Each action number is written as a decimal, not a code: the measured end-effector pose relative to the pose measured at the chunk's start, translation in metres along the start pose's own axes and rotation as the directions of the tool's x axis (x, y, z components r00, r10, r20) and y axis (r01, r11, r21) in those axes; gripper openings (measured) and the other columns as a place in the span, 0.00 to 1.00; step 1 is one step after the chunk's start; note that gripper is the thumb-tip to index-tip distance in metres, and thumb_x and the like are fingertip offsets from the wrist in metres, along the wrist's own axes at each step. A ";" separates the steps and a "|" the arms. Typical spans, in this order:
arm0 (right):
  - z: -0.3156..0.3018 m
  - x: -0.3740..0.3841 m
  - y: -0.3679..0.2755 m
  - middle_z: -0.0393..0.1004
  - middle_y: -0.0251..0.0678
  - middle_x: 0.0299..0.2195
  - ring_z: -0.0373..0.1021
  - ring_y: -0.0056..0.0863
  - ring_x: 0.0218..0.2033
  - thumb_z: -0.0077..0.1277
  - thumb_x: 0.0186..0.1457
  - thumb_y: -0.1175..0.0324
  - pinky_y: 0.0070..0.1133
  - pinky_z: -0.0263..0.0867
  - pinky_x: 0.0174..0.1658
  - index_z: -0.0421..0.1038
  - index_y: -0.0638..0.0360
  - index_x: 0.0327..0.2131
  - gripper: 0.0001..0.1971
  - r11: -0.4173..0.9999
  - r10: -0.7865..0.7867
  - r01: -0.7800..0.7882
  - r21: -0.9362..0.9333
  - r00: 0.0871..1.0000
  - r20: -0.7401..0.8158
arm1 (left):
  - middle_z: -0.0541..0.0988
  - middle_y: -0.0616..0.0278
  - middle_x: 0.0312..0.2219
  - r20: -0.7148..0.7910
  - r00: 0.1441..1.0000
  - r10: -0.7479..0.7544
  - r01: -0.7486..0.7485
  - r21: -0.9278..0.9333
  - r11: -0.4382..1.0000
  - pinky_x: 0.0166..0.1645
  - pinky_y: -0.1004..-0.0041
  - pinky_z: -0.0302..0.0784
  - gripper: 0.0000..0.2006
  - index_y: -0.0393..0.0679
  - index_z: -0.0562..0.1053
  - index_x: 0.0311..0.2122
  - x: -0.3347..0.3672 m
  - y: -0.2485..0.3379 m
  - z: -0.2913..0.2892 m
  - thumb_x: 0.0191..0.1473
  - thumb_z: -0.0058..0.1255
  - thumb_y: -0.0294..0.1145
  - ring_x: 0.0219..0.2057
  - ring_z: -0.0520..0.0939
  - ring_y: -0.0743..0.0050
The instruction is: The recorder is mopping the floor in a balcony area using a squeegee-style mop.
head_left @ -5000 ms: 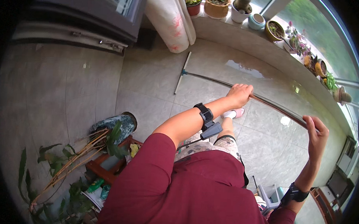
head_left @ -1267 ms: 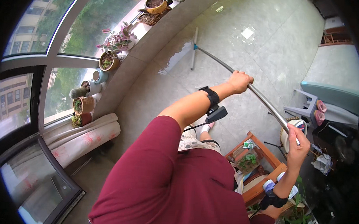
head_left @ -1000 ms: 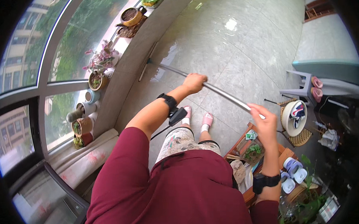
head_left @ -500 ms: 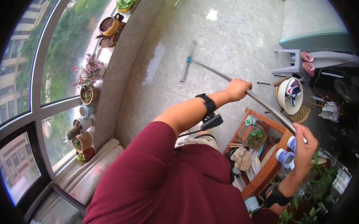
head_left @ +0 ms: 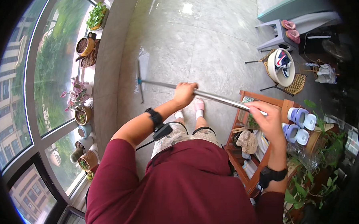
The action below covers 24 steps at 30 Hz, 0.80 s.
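Observation:
My left hand (head_left: 184,94) is closed round the middle of a long metal pole, that of a floor squeegee (head_left: 221,98). Close to the pole's upper end, my right hand (head_left: 267,119) grips it too. The pole slants leftward from my right hand, passing in front of my body. At its far end, the thin dark squeegee head (head_left: 139,81) with a blue joint rests on the wet grey tiled floor (head_left: 170,51), near the wall under the window. My feet in pink slippers (head_left: 199,105) stand just beyond my left hand.
Potted plants (head_left: 84,46) line the window ledge on the left. At the right are a wooden rack (head_left: 264,95) with a rough stone (head_left: 247,141), a woven chair bearing a basin (head_left: 287,79) of shoes, a grey stool (head_left: 273,36) and trailing plants (head_left: 302,189).
The squeegee head has swept left and nearer to me, toward the window wall. Both hands moved left with the pole, which now lies more level across the view. My view has shifted slightly.

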State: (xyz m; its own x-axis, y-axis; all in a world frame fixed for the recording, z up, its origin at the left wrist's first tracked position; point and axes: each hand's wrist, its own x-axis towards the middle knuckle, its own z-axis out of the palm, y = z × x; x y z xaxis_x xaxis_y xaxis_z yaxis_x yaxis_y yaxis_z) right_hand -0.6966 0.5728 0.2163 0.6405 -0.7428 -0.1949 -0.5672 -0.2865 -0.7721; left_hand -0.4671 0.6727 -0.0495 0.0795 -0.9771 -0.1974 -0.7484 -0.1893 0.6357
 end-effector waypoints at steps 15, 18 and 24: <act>-0.068 -0.077 -0.012 0.76 0.36 0.26 0.70 0.20 0.27 0.50 0.52 0.78 0.17 0.65 0.32 0.75 0.68 0.32 0.05 0.969 0.086 -0.151 -0.198 0.949 -0.304 | 0.79 0.55 0.28 0.024 0.955 0.297 -0.287 -0.189 0.939 0.42 0.59 0.71 0.11 0.48 0.73 0.37 0.061 0.114 0.036 0.44 0.54 0.27 0.35 0.79 0.52; -0.078 -0.097 -0.031 0.76 0.37 0.25 0.71 0.23 0.26 0.51 0.50 0.79 0.18 0.64 0.31 0.75 0.67 0.32 0.05 0.951 0.041 -0.148 -0.273 0.931 -0.362 | 0.79 0.54 0.28 0.010 0.934 0.356 -0.348 -0.189 0.918 0.42 0.58 0.72 0.12 0.47 0.73 0.37 0.077 0.150 0.038 0.43 0.55 0.27 0.35 0.78 0.51; -0.099 -0.149 -0.058 0.75 0.41 0.24 0.72 0.30 0.23 0.52 0.46 0.81 0.22 0.65 0.30 0.74 0.67 0.29 0.05 0.835 -0.121 -0.160 -0.527 0.880 -0.460 | 0.78 0.52 0.30 -0.128 0.837 0.531 -0.535 -0.393 0.748 0.44 0.58 0.72 0.16 0.46 0.73 0.39 0.086 0.233 0.055 0.41 0.57 0.29 0.37 0.77 0.48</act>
State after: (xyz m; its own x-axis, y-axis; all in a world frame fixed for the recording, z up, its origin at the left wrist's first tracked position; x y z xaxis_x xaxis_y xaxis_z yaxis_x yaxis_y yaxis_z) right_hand -0.8105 0.6405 0.3506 0.3943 -0.8970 0.1999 -0.8490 -0.4389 -0.2944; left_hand -0.6709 0.5500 0.0402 -0.2465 -0.9313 0.2681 -0.3432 0.3426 0.8746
